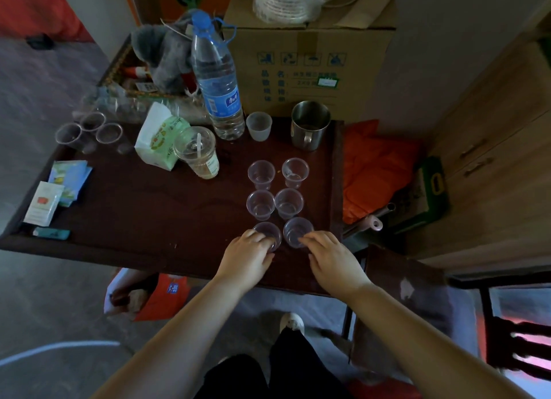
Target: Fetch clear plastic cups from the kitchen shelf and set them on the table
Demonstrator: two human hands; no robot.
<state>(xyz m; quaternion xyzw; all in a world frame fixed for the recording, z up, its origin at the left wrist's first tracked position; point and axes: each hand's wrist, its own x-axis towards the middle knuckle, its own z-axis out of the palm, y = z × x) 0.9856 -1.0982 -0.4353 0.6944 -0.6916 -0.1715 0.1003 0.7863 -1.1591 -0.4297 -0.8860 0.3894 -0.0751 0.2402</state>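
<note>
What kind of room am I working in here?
Likely a lived-in home room, not a tidy kitchen: a cluttered dark wooden table with a water bottle, a cardboard box behind it, and wooden cabinet drawers to the right.

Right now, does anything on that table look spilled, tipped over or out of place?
Nothing looks spilled or tipped. Six clear cups stand upright in two neat rows on the table, with the left hand and right hand on the nearest pair. Three more cups sit apart at the far left corner.
</note>
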